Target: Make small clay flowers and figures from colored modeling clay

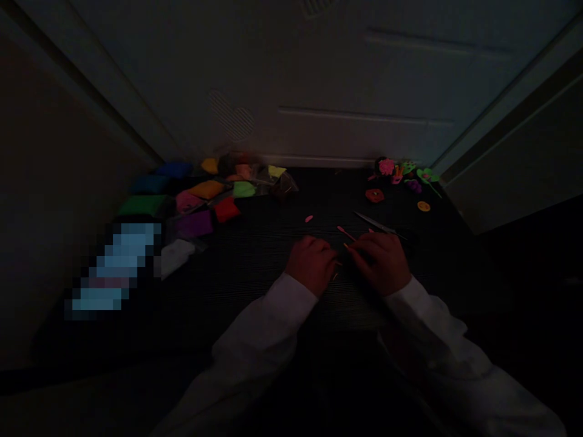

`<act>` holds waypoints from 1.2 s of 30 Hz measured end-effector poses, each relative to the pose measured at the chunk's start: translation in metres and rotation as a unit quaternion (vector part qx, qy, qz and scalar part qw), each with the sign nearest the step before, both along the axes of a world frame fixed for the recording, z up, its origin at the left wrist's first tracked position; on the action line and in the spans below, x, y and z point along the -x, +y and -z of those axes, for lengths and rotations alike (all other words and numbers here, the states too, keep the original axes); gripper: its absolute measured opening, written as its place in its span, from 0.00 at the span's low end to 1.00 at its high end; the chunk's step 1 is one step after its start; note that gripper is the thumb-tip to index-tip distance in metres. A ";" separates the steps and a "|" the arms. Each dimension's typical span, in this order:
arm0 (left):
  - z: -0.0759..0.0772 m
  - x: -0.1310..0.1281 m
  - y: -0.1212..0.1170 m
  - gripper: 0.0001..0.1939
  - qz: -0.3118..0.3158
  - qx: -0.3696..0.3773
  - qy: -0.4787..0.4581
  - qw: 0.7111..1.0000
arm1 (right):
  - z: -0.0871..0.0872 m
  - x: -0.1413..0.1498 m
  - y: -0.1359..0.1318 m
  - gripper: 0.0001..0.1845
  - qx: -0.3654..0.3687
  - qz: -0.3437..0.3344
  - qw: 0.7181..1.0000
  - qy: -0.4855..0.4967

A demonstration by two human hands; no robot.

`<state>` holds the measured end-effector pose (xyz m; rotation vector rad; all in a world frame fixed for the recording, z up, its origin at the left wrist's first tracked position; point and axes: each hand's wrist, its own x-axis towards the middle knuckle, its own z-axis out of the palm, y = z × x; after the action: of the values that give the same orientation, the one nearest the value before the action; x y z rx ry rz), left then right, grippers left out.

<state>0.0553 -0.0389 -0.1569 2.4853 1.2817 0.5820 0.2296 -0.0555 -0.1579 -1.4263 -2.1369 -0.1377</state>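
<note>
The scene is very dark. Over the table my left hand [312, 264] is closed, fingers curled and tips hidden. By its fingertips are thin yellowish strips [336, 277]; whether it grips one is unclear. My right hand [383, 262] has thumb and fingers pinched together, with a tiny yellow piece [346, 246] showing at the tips. Just beyond it lies a thin pink tool [346, 233], partly covered by the hand. Scissors [376, 223] rest behind the right hand, blades pointing left. A small pink oval piece [308, 218] lies beyond my left hand.
Packets of coloured clay [207, 189] crowd the table's back left, with a white packet [177, 258] nearer. A lit, blurred screen [116, 267] stands at the left edge. Small clay figures [386, 167], a red piece [375, 195] and a yellow disc [423, 206] sit at the back right.
</note>
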 end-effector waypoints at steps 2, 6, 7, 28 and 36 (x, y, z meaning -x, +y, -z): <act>-0.004 0.006 0.003 0.11 -0.014 0.026 -0.050 0.998 | -0.002 0.000 0.000 0.07 0.001 0.002 1.000 0.003; -0.022 0.019 0.015 0.12 -0.060 0.109 -0.159 0.979 | -0.014 0.007 0.005 0.07 0.001 -0.016 1.000 0.013; -0.027 0.022 0.020 0.12 -0.067 0.135 -0.180 0.972 | -0.018 0.010 0.008 0.07 -0.006 -0.024 1.000 0.015; -0.031 0.045 0.052 0.12 -0.116 0.347 -0.371 0.854 | -0.036 0.048 0.041 0.07 -0.030 -0.106 0.994 -0.008; -0.027 0.043 0.050 0.11 -0.121 0.357 -0.399 0.836 | -0.036 0.052 0.039 0.10 0.030 -0.094 0.990 0.104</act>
<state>0.0126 0.0112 -0.1300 1.2507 1.1471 0.8661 0.1780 -0.0165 -0.1217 -1.2059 -2.1022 0.1432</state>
